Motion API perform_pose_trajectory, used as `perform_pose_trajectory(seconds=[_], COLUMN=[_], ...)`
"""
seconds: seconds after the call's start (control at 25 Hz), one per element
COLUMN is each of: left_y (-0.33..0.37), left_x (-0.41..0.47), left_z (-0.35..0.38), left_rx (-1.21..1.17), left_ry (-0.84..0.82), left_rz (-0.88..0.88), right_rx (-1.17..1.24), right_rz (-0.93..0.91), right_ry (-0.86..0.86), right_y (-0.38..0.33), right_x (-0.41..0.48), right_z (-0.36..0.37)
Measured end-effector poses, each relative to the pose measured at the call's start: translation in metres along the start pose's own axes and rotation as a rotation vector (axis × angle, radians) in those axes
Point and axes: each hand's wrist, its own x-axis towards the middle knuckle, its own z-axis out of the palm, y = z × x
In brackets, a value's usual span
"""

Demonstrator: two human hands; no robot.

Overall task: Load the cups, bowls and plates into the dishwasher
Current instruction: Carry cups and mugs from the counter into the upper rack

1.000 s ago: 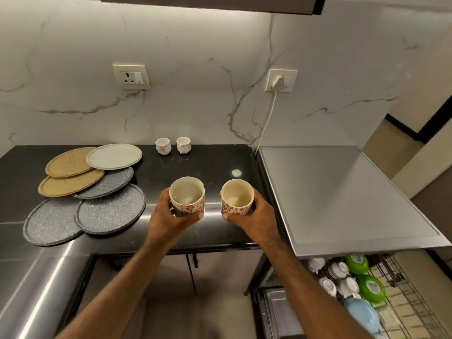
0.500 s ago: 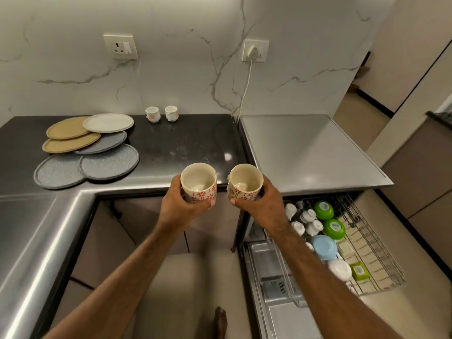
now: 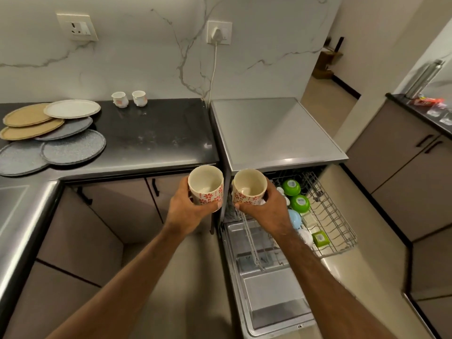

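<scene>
Cream cylindrical cups (image 3: 206, 185); steel-wire rack (image 3: 335, 216)

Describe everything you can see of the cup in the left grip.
Cream, glossy, ceramic-looking cup with red flower prints round its lower wall; no handle shows. Inside looks empty. It is upright, mouth up, held in the air before the edge of the black counter. The left grip curls round its lower wall. A narrow gap separates it from the matching cup on its right.
</scene>
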Motion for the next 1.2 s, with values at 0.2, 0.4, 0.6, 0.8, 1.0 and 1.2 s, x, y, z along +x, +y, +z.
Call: perform_pose_trajectory(seconds=[0.2, 0.4, 0.6, 0.8, 1.0, 1.2], left_y=[-0.004, -0.016, -0.042, -0.086, -0.146, -0.187], left_x=[0.004, 0.011, 0.017, 0.024, 0.040, 0.062], left_z=[0.060, 0.122, 0.169, 0.202, 0.226, 0.242], left_rx=[0.005, 0.006, -0.003, -0.028, -0.076, -0.152], left_ry=[-0.061, -0.053, -0.039, -0.018, -0.001, -0.006], left_rz=[-0.011, -0.104, -0.186, -0.277, -0.351, -0.348], right_rx=[0.018, -0.021, -0.153, -0.347, -0.534, -0.732], right_rz=[0.061, 0.228, 0.355, 0.419, 0.410, 0.347], right_ry=[-0.062, -0.173, -0.319, -0.347, -0.335, -0.320], right_y=[0.041, 0.121, 0.199, 0.279, 0.323, 0.355], right_x=[0.009, 0.030, 0.045, 0.048, 0.054, 0.056], right_z=[-0.045, -0.081, -0.093, -0.073, -0.044, -0.009])
